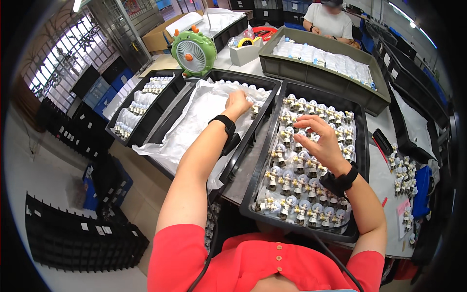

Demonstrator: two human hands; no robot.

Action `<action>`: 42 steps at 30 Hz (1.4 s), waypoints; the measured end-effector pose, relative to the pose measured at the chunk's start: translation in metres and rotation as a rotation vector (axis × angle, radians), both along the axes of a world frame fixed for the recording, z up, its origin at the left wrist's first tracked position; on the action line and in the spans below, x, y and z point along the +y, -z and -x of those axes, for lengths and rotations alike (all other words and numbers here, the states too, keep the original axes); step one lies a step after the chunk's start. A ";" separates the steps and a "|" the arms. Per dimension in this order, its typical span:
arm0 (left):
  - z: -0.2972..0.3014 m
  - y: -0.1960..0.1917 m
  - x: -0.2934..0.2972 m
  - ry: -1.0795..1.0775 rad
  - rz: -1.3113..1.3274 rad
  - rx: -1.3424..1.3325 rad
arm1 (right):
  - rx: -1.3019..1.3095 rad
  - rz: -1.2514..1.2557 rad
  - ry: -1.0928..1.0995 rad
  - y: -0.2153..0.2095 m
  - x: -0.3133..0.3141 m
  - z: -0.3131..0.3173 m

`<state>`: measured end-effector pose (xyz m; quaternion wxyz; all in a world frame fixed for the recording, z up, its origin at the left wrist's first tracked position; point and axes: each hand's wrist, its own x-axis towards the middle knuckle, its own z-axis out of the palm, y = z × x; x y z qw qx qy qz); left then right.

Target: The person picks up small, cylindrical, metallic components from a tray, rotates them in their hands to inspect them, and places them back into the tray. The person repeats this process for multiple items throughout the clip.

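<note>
My left hand reaches into the middle black tray, its fingers pinched at a small figurine with pale hair and a white-and-gold outfit. White sheeting lines that tray, and a row of similar figurines runs along its far end. Over the right black tray, my right hand is held with thumb and fingers apart and curved. Rows of the same figurines fill this tray. Those nearest the right fingertips stand just left of them; no grip on one shows.
At left is another black tray with figurines between sheeting. Behind stand a green fan, a grey tape dispenser and an olive crate of wrapped pieces. More figurines lie at right. A person sits across the table.
</note>
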<state>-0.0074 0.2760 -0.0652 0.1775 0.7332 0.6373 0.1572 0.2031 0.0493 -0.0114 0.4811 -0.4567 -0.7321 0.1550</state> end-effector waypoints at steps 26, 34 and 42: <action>0.019 0.009 0.009 0.216 -0.067 -0.023 | 0.007 0.087 -0.019 0.006 0.005 -0.005; 0.025 0.027 0.015 0.191 -0.092 -0.133 | -0.061 0.185 -0.065 0.010 0.006 -0.005; 0.013 -0.048 -0.044 0.237 -0.050 -0.573 | -0.437 0.363 -0.366 0.009 -0.017 0.013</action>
